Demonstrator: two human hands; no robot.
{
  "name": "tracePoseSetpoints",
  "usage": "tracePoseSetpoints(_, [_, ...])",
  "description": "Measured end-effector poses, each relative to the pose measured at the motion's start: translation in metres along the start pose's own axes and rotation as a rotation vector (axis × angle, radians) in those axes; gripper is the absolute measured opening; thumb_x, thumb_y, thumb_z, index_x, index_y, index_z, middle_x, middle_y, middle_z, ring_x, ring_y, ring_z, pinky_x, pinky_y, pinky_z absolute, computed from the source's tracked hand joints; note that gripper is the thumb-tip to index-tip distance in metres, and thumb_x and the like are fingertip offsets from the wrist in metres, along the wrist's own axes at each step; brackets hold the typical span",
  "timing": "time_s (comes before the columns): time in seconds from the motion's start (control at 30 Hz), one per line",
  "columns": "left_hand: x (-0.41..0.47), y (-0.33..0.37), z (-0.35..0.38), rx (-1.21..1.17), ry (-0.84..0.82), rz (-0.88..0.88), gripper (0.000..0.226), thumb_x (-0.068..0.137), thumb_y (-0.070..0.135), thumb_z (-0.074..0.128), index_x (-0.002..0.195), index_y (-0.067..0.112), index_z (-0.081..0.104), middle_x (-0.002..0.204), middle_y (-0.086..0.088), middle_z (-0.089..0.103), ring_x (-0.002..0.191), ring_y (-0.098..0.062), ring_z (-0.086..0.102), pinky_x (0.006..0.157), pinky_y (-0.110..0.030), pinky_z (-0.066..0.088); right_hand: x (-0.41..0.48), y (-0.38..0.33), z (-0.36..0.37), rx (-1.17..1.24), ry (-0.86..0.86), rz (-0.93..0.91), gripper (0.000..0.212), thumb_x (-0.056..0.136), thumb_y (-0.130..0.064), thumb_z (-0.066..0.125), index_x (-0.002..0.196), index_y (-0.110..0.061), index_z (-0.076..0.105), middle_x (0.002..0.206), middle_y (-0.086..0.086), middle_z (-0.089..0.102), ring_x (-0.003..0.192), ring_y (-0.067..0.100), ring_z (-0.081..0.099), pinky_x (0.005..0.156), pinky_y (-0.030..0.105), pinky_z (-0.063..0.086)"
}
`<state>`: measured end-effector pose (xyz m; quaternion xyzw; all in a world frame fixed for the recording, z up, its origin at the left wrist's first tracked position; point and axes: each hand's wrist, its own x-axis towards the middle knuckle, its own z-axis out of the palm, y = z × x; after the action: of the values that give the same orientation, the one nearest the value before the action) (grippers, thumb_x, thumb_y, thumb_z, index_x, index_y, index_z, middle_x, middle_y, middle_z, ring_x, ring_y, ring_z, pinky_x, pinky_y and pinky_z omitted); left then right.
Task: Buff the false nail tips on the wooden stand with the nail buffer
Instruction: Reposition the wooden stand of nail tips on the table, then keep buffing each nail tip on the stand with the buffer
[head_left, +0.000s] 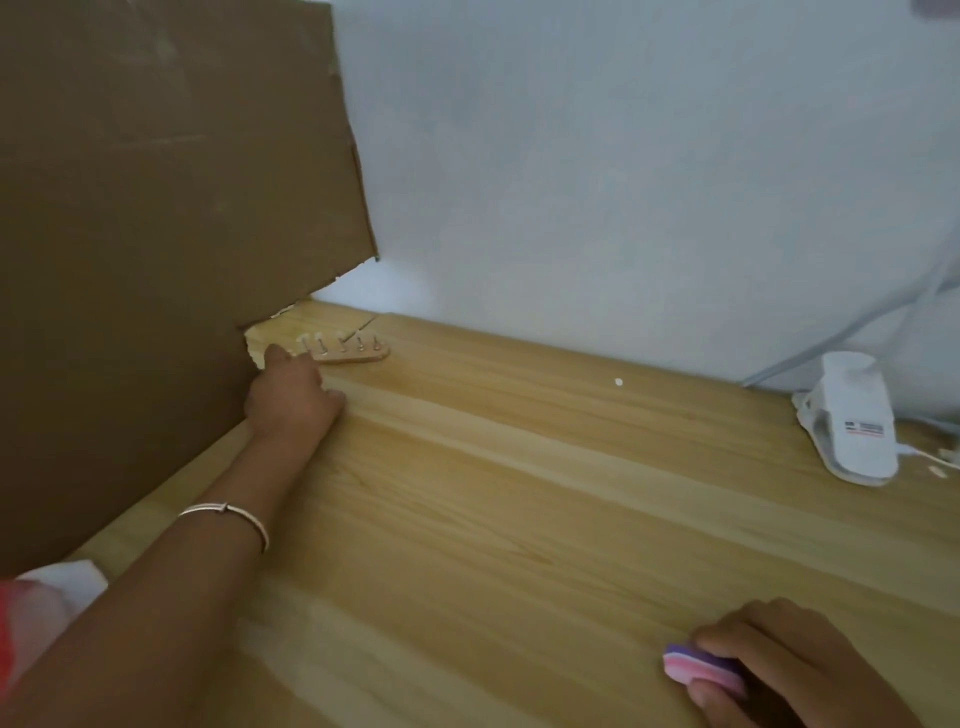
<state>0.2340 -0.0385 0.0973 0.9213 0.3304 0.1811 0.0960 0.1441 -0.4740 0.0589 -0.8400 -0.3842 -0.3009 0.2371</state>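
Right hand (779, 670) at 5 o'clock, fingers curled round buffer (698, 667): likely light, soft foam. Left hand (291, 395) at 10 o'clock reaches stand (345, 354) by cardboard (156, 234); pinching or only touching, cannot tell. Stand likely light, tips (337, 340) fragile: hold wooden base, not tips.

The small false nail tips (337, 340) on the flat pale wooden stand (358, 356) are too small and blurred to count or tell their shape. The left hand (291, 400) covers the stand's left end, and most of its fingers are hidden, so grip or mere touch cannot be told. The right hand (789, 670) is cut off by the bottom edge, and its fingers hide the far end of the pink and purple block-shaped nail buffer (696, 673). The large brown cardboard sheet (156, 234) hides the back left corner of the light wooden table (519, 493). The label on the white plastic clip-shaped device (847, 415) is unreadable. A blurred white and red thing (36, 613) is cut by the left edge
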Motion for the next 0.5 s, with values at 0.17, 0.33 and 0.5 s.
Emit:
tracePoseSetpoints(0.17, [-0.042,0.007,-0.012,0.093,-0.038,0.181,0.016,0.081,0.025,0.063,0.089,0.011,0.059,0.113,-0.008,0.044,0.080,-0.028,0.057,0.070,-0.035,0.052,0.003,-0.007,-0.008,0.056,-0.064,0.071,0.066,0.099,-0.065,0.033,0.071,-0.022,0.075,0.069,-0.013,0.063,0.070,0.000,0.049,0.064,0.017,0.040])
tracePoseSetpoints(0.33, [-0.111,0.030,-0.032,0.020,-0.106,0.443,0.012,0.085,0.024,0.060,0.094,0.017,0.059,0.114,0.000,0.044,0.076,-0.018,0.056,0.067,-0.034,0.053,0.002,-0.018,-0.032,0.261,-0.160,0.346,0.020,0.092,-0.058,0.063,0.095,-0.040,0.072,0.088,-0.024,0.065,0.089,-0.004,0.061,0.080,0.017,0.046])
tracePoseSetpoints(0.5, [-0.198,0.060,-0.045,-0.254,-0.338,0.895,0.022,0.083,0.010,0.062,0.092,0.028,0.071,0.128,0.012,0.042,0.090,-0.014,0.063,0.081,-0.031,0.053,0.010,-0.008,-0.057,0.336,0.031,0.615,0.016,0.089,-0.051,0.061,0.099,-0.040,0.068,0.098,-0.025,0.064,0.091,-0.005,0.058,0.072,0.021,0.043])
